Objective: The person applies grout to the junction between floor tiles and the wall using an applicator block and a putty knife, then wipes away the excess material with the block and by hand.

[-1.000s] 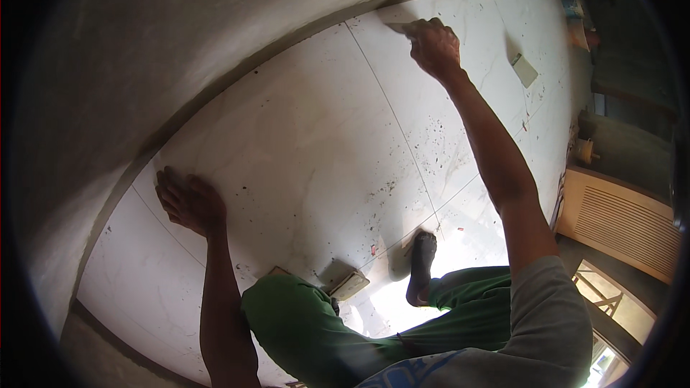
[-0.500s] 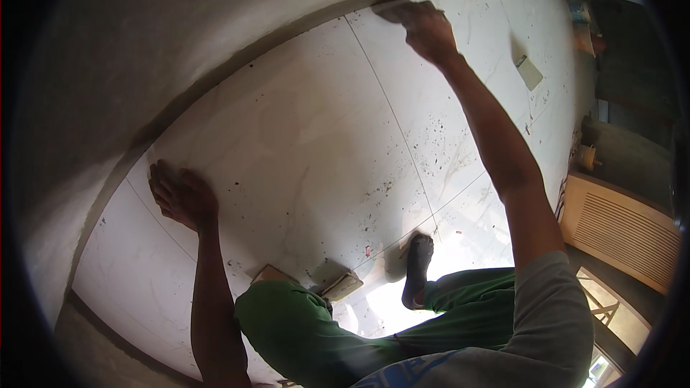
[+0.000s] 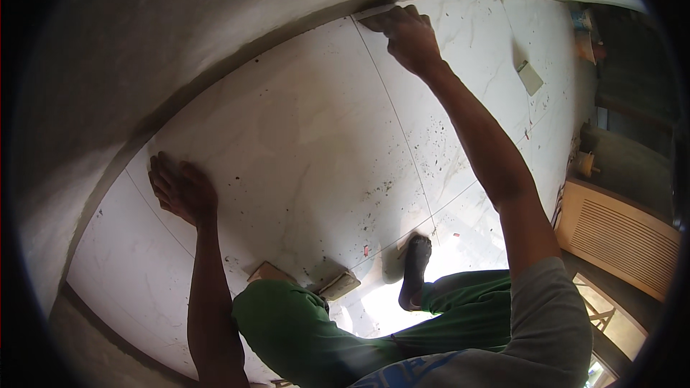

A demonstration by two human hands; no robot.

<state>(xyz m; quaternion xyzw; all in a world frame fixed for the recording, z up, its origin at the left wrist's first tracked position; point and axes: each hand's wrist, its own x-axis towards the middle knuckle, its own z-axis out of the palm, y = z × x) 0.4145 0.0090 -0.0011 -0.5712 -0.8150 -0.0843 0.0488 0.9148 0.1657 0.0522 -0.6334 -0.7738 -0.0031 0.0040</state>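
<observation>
My left hand (image 3: 182, 188) lies on a large white marble-look floor tile (image 3: 309, 136), fingers stretched out, close to the wall's foot. At the far side my right hand (image 3: 412, 39) is closed on a thin, flat, dark piece with a pale edge (image 3: 372, 17). That piece lies against the strip where the floor meets the grey wall (image 3: 237, 7), beside a tile joint. Its exact kind does not show, as my fingers cover part of it.
A small square tile piece (image 3: 530, 78) lies at the right. Two more flat pieces (image 3: 340, 285) (image 3: 272, 272) are by my green-clad knee. Dark crumbs and red bits (image 3: 366, 250) dot the tiles. A louvred wooden panel (image 3: 619, 237) stands at the far right.
My right hand has moved a little left along the wall's foot with the flat piece, toward the tile joint. My left hand stays in nearly the same place.
</observation>
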